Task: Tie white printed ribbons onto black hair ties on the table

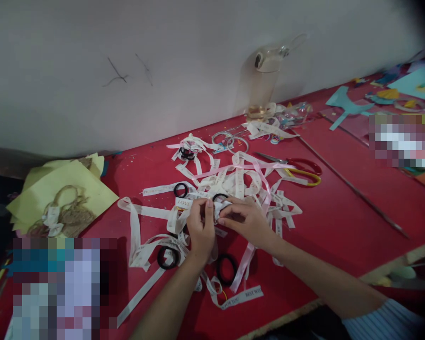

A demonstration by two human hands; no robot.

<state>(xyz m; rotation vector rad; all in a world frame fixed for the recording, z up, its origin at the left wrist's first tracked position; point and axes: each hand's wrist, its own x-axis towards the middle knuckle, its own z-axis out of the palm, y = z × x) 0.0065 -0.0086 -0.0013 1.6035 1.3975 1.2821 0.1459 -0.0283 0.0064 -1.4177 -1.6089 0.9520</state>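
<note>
In the middle of the head view, my left hand (201, 229) pinches a white printed ribbon (183, 202) between thumb and forefinger. My right hand (250, 222) is closed on the same bunched ribbon from the other side, with the fingertips of both hands close together. A black hair tie (220, 196) shows just above the pinch; my fingers hide how the ribbon runs around it. More black hair ties (226, 269) lie in front of and left of my hands. Around them spreads a tangle of white printed ribbons (239, 184), with a pink ribbon (248, 264) among them.
Scissors (304, 174) with red and yellow handles lie right of the tangle on the red table (354, 236). A clear bottle (264, 87) stands by the wall. Yellow sheets with twine (78, 212) on them are at left. Paper cutouts (350, 106) lie at the back right.
</note>
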